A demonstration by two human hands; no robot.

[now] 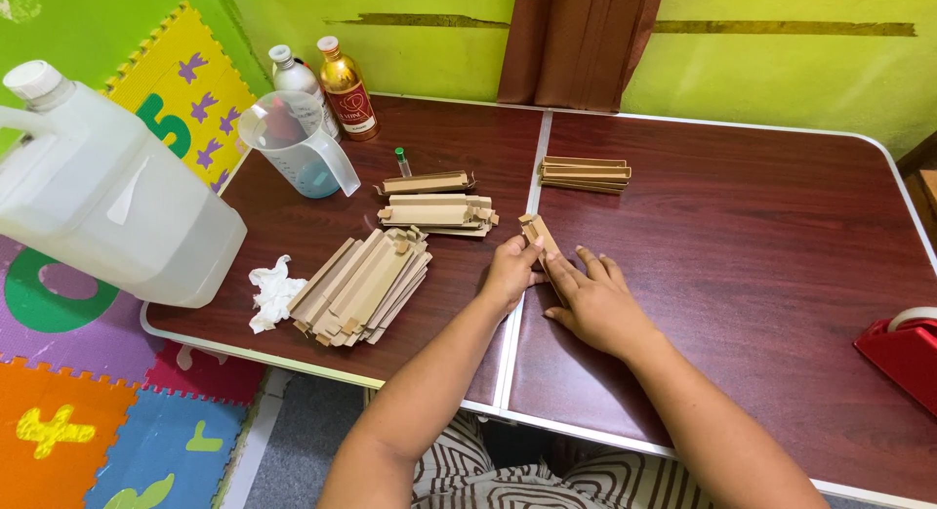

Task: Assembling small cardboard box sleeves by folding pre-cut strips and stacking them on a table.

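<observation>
Two hands (561, 285) on one cardboard strip (540, 238)

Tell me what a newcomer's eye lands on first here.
Both hands meet mid-table: the left hand and right hand press a folded brown cardboard piece flat on the dark wooden table. Left of them lies a fanned cardboard stack, and a big translucent jug looms at the far left edge.

Brown table (761, 226) (cardboard stacks (363, 286))
</observation>
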